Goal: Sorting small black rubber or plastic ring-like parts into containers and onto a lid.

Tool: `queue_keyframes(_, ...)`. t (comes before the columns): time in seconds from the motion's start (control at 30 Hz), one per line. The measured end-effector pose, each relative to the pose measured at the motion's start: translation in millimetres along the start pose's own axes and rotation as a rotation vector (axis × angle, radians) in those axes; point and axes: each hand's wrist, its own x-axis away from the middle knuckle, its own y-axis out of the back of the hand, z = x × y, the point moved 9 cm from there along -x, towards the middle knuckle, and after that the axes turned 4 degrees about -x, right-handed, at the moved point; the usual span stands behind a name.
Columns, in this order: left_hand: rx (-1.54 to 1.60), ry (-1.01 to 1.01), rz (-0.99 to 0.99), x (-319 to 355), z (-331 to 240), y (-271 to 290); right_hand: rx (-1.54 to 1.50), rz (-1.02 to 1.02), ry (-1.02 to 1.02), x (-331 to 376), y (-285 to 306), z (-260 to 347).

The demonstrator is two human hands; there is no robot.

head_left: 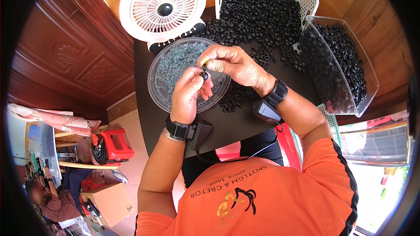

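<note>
Setting: carved reddish-brown wooden door panels (pixel 83 57) at left; pale tiled floor (pixel 131 148) below, bearing a red plastic stool (pixel 114 144) and a brown cardboard box (pixel 111 203). Bright daylight enters through a window (pixel 376 148) at right.

Between the fingertips of the left hand (pixel 189 96) and the right hand (pixel 234 63), near the middle of the frame, sits a small black piece (pixel 204 76) too small to tell its shape; fingers cover most of it. The grey-blue bits in the round clear tray (pixel 159 91) blur into a mass, and both hands hide the tray's right part. At the top edge, the white basket (pixel 308 0) and the white fan (pixel 162 4) are cut off. The clear bin (pixel 369 78) at the right loses its far corner to the dark rim. A person (pixel 48 201) at lower left is blurred and partly cut off.
</note>
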Motion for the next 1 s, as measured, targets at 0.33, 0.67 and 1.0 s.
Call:
queue_keyframes(0.33,0.007,0.015,-0.006,0,0,-1,0.003,0.037,0.072,1,-7,4)
queue_keyframes(0.67,0.104,0.016,-0.029,2,6,4,0.415,-0.021,0.303,3,-13,20)
queue_keyframes(1.0,0.194,-0.022,-0.107,3,7,10,0.720,-0.119,0.396,8,-26,32)
